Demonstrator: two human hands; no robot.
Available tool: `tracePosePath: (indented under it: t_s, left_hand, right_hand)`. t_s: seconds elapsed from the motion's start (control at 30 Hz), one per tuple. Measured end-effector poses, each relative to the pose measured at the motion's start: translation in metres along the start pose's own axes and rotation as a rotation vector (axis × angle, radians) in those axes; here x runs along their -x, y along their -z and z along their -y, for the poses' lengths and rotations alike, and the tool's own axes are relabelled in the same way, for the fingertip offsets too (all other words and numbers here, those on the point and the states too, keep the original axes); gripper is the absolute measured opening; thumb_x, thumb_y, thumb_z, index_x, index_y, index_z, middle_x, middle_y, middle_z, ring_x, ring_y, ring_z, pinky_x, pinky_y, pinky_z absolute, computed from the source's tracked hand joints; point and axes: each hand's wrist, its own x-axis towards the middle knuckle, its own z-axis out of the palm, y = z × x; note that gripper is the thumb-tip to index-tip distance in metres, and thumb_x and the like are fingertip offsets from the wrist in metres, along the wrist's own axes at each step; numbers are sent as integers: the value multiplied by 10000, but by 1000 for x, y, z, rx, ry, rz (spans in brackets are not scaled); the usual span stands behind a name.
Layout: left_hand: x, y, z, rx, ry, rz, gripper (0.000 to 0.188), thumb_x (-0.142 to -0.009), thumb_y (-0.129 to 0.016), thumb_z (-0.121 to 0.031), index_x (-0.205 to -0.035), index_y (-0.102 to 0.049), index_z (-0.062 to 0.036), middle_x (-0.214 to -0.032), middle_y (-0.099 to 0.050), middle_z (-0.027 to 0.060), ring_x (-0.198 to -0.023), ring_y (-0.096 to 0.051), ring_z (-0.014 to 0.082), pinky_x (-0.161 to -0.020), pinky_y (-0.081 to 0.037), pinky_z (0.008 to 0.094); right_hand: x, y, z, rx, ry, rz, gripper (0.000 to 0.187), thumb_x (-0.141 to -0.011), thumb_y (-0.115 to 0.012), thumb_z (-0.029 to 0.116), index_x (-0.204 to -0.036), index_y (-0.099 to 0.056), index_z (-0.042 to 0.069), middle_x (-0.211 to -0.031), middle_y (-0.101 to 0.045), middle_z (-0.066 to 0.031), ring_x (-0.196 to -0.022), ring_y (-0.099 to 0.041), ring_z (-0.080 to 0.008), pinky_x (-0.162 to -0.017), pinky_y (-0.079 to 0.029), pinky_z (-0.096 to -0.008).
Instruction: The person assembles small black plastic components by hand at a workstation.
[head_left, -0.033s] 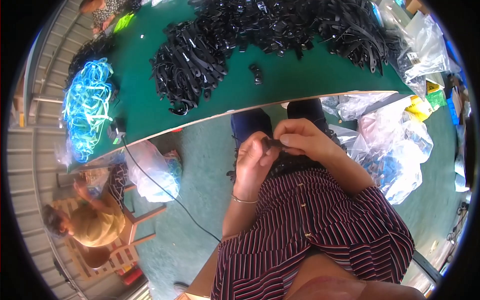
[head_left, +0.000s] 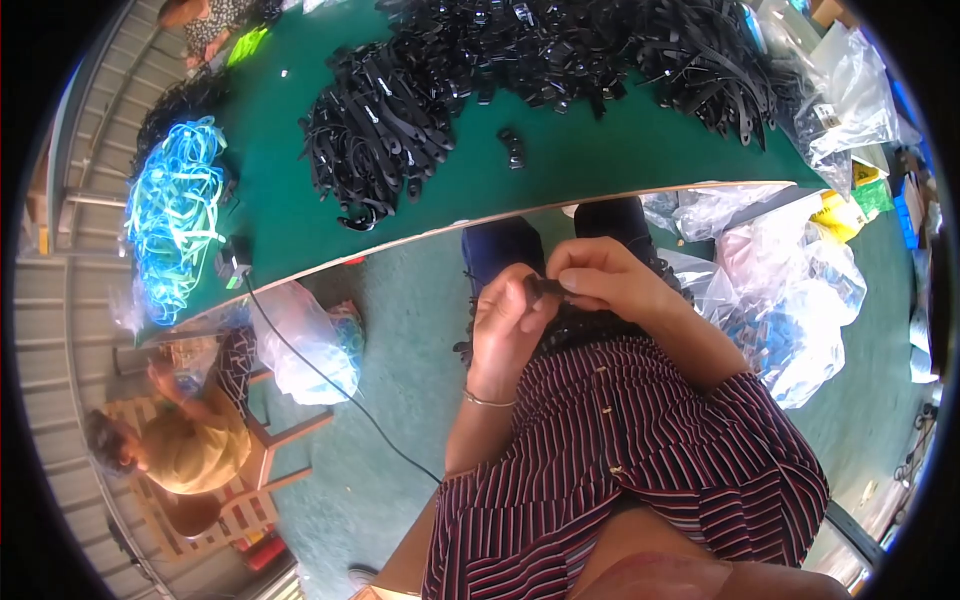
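Above my lap, my left hand (head_left: 507, 312) and my right hand (head_left: 606, 275) meet at a small dark strap piece (head_left: 543, 287). The fingers of both hands pinch it, one hand at either end, and they cover most of its shape. More black straps and small parts (head_left: 580, 330) lie in my lap beneath the hands. On the green table (head_left: 270, 190) in front sits a large heap of black straps (head_left: 375, 130) with shiny small parts. One short black piece (head_left: 511, 148) lies apart from it, nearer the table edge.
A pile of blue straps (head_left: 175, 215) covers the table's left end, beside a small black box (head_left: 234, 262) with a cable (head_left: 330, 380) hanging toward me. Filled plastic bags (head_left: 305, 345) stand below the table on both sides. A seated person (head_left: 190, 440) works at lower left.
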Motion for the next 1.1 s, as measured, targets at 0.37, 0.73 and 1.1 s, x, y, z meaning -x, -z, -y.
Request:
tracePosePath:
  t_s: [0.37, 0.73, 1.1]
  left_hand:
    - [3, -4, 5, -279, 44, -99, 276, -888, -546, -303, -871, -551, -28, -685, -476, 2, -601, -403, 61, -548, -305, 177]
    - [14, -14, 1, -752, 70, -231, 79, -803, -518, 1, -857, -573, 17, -779, -544, 1, -717, -495, 76, -653, -408, 197]
    - [0, -34, 4, -1158, 119, -181, 128, -890, -486, -91, -960, -522, 10, -906, -524, 78, -734, -483, 123, -628, -400, 222]
  right_hand:
    - [4, -2, 2, 135, 92, -19, 122, -884, -492, 127, -858, -548, 22, -667, -497, 21, -583, -427, -23, -498, -319, -185]
    - [25, 17, -28, 185, 545, 10, 142, -854, -543, 109, -757, -531, 6, -957, -492, -64, -859, -492, -149, -743, -406, -278]
    - [35, 21, -44, 359, 803, -324, 174, -778, -640, 117, -742, -516, 1, -949, -449, -117, -788, -513, -199, -727, -442, -288]
